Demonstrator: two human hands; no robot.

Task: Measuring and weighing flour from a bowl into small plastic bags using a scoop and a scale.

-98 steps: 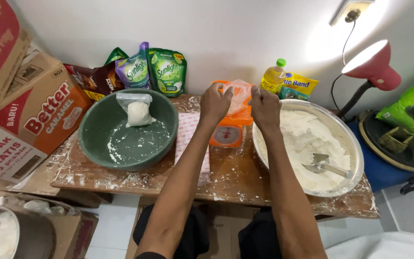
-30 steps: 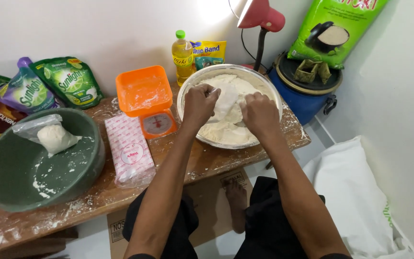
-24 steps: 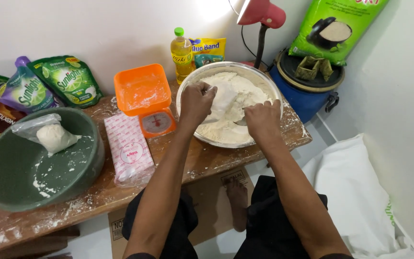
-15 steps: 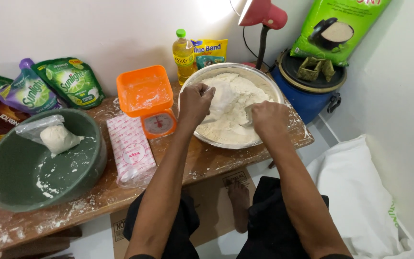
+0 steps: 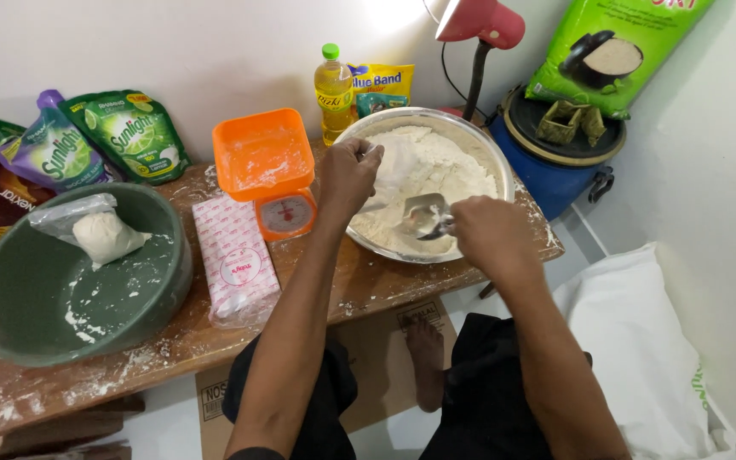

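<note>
Right hand (image 5: 491,234) has its fingers clamped on a metal scoop (image 5: 426,213) in the flour bowl (image 5: 479,140), upper middle of the frame. Left hand (image 5: 349,175) grips the rim. I'd dig shallow, keeping that bowl steady on the counter (image 5: 359,285).

Bare forearms — no sleeves, dark trousers, bare foot, left hand (image 5: 347,175), right hand (image 5: 487,234)

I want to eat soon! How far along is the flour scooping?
Done: one small clear bag of flour already lies in the green plastic basin. In hand: the right hand holds a metal scoop in the flour-filled round metal bowl, while the left hand holds something thin and clear above it. Left: lots of flour, and the orange kitchen scale sits empty.
</note>
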